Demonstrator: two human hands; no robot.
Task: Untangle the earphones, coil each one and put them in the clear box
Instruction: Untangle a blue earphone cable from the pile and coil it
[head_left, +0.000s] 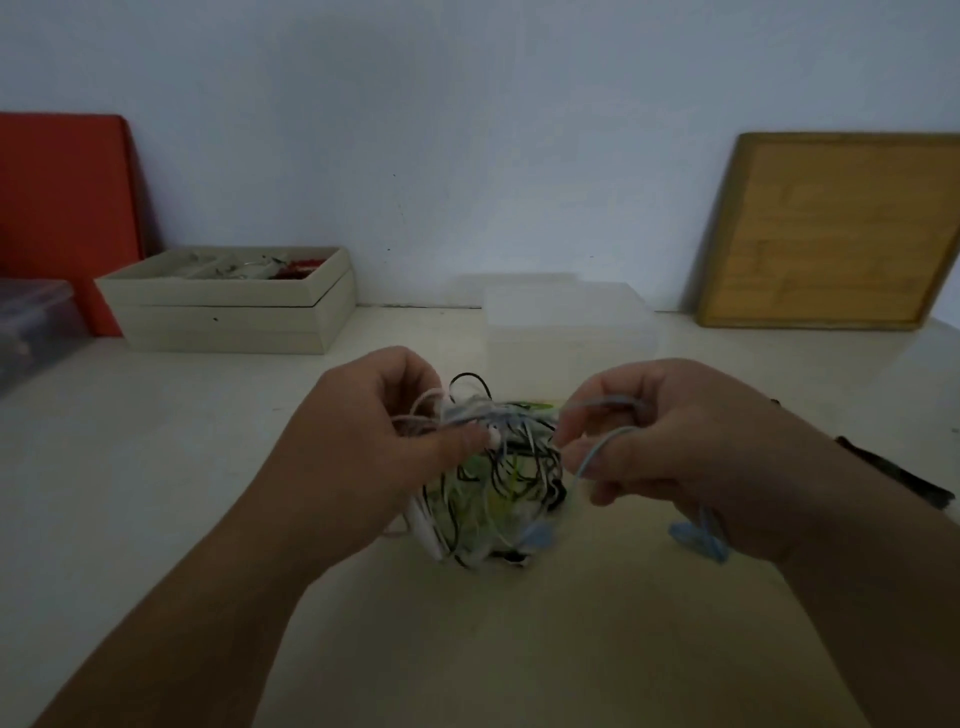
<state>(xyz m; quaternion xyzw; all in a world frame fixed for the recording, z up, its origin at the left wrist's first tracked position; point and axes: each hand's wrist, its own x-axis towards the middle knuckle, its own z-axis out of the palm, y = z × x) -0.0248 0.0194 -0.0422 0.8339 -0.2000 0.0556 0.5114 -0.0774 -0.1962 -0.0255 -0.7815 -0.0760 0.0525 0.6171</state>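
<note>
A tangled ball of earphones (498, 483) in black, white, green and light blue hangs between my hands above the pale table (156, 493). My left hand (374, 431) grips the ball's left side, thumb pressed on the wires. My right hand (670, 447) pinches a light blue cable (597, 457) that loops over its fingers and trails down to a blue bundle (698, 540) under the wrist. The clear box (571, 322) stands on the table just behind the hands, near the wall.
A cream lidless box (234, 306) with small items stands at the back left beside a red board (67, 208) and a grey plastic container (31, 327). A wooden tray (841, 228) leans on the wall at the right. A dark object (893, 473) lies by my right forearm.
</note>
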